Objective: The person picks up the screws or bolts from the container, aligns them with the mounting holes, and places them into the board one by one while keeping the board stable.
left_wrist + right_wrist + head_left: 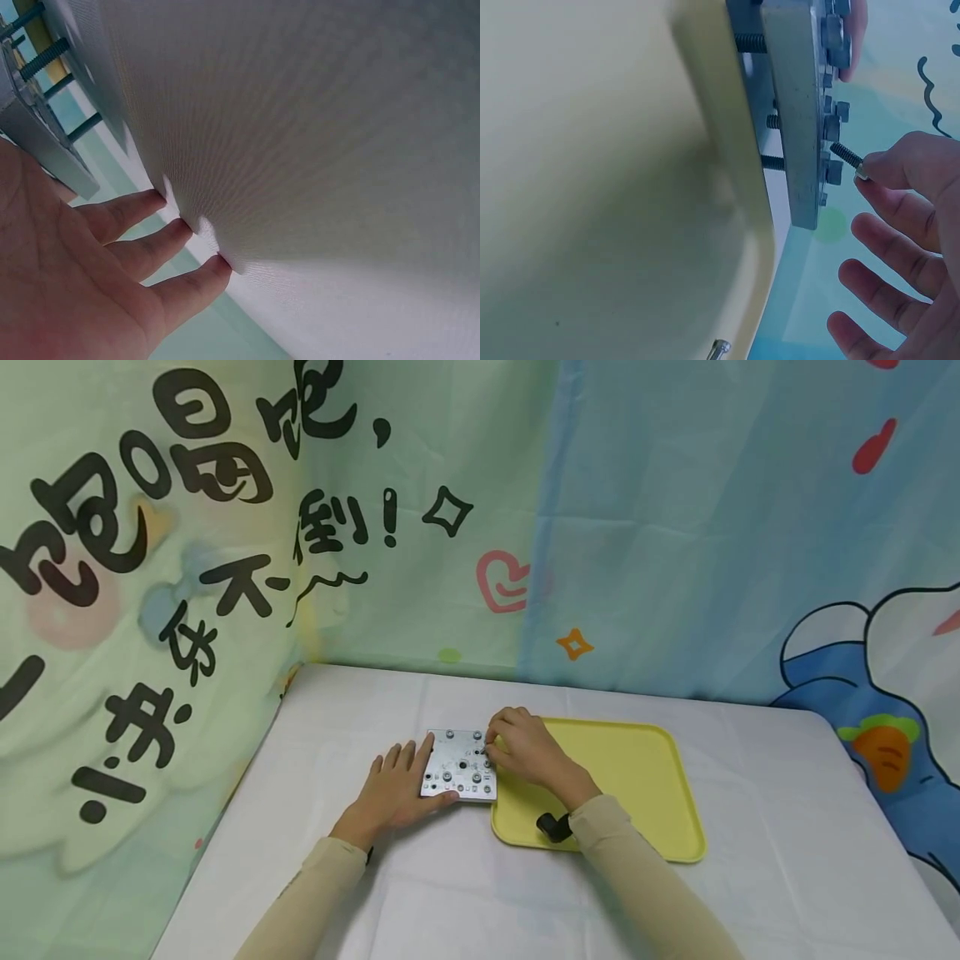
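Observation:
A silver metal plate (462,765) with several bolts set through it lies against the tray's left edge. Threaded shanks (750,43) stick out below the plate. My right hand (525,747) pinches a small bolt (847,156) between thumb and index finger, its threaded tip pointing at the plate's bolted face. The other fingers of that hand are spread apart. My left hand (393,789) lies spread at the plate's left side, thumb along the near edge and index finger by the left edge. In the left wrist view, its other fingertips (214,266) touch the white cloth.
A yellow tray (600,785) lies right of the plate, under my right forearm. One loose bolt (718,349) is on it near the rim. The white table cloth (765,827) runs back to a printed curtain (660,527). A black wrist device (553,827) hangs below my right wrist.

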Demonstrator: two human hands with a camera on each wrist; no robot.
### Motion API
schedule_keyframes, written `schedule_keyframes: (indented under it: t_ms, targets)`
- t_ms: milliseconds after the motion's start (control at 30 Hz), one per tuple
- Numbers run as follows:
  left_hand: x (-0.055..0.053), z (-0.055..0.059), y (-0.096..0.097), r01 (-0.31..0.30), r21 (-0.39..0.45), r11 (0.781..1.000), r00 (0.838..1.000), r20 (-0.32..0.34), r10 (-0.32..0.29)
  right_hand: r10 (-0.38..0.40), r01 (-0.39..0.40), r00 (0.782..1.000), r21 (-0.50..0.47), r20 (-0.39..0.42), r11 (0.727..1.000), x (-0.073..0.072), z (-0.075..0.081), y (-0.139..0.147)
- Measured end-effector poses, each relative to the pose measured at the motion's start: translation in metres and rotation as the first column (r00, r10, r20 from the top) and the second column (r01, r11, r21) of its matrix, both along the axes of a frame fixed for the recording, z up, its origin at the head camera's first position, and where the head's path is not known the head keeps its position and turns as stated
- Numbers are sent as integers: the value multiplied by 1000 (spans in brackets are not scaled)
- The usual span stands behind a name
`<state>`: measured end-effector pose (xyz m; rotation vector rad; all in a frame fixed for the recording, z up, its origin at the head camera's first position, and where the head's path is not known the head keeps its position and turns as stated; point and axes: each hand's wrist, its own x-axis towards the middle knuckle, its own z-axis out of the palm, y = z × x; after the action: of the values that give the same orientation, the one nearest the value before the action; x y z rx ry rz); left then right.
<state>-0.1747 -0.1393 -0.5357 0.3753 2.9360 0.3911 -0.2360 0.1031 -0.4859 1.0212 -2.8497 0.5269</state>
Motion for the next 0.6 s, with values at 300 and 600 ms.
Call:
schedule_keyframes:
  t_ms: [300, 600]
  targets:
    - [0, 1, 0, 4, 13, 1000, 1000, -3, -4, 12, -11, 1000, 21, -22, 1000, -2, -3, -6]
    - [-1, -1, -1, 1, -1, 1000, 1000, 5, -1, 13, -12, 1000, 36, -26, 999, -1, -2, -10]
